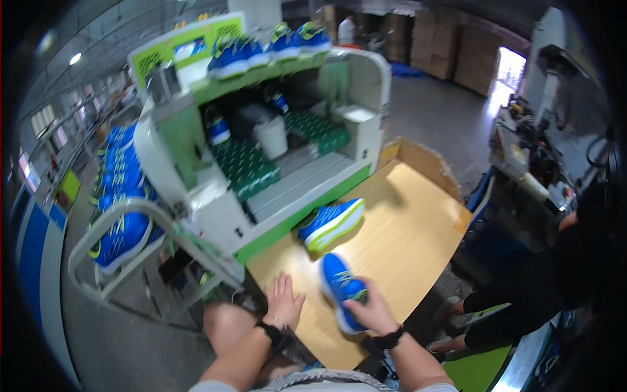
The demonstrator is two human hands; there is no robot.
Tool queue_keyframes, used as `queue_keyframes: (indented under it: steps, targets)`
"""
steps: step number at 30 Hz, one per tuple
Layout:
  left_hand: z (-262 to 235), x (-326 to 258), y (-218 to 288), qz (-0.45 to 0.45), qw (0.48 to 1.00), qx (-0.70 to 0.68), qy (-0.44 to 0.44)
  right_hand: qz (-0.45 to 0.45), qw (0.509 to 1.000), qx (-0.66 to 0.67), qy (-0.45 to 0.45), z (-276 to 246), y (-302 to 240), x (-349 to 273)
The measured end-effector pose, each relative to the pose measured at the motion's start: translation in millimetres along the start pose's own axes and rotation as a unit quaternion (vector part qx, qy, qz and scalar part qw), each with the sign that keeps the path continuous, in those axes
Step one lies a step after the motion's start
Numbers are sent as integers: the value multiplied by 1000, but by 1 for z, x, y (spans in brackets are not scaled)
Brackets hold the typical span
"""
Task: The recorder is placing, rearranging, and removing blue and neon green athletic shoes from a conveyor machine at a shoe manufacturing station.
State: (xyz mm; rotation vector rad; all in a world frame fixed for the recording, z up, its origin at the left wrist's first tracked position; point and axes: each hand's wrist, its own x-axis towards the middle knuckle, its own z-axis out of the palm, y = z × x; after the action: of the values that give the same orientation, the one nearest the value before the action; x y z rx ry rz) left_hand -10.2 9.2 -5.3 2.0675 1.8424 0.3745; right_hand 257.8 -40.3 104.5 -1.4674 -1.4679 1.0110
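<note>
Right hand [373,312]: closed over the heel end of a blue shoe [341,287] with a white sole. The shoe lies on the wooden counter [411,228], toe pointing away from the person, near the counter's front edge. A dark band sits on the right wrist.

Left hand [283,302]: open, fingers spread, palm flat on the counter just left of the held shoe. It grips nothing. A dark band sits on this wrist as well.

Second shoe [331,224]: blue with a lime-green sole, lying on its side on the counter, beyond the held shoe and apart from it, just in front of the machine.

Machine [274,157]: white and green housing along the far-left edge of the counter. Green textured pads [247,168] and a white tub [271,137] sit in its open bay. Two pairs of blue shoes [268,49] stand on its top shelf.

Rack [124,196]: left of the machine, holding a column of blue and lime shoes, behind a white tubular frame.

Cardboard wall [424,160]: stands along the counter's far-right edge.

Another person [548,281], in dark clothing, stands at the right, beside a cluttered bench. Stacked cartons [450,49] fill the background.
</note>
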Motion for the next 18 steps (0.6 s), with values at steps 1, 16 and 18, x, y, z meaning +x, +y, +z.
queue_keyframes:
  steps: [1,16,18]
  targets:
    - [-5,6,5,3,1000,0,-2,36,999,17,26,-16,11,-11]
    - [-13,159,90,-71,937,-306,151,-8,971,-171,166,-39,44,-36]
    - [-17,141,94,7,961,-236,145,7,970,-178,168,-35,37,-33]
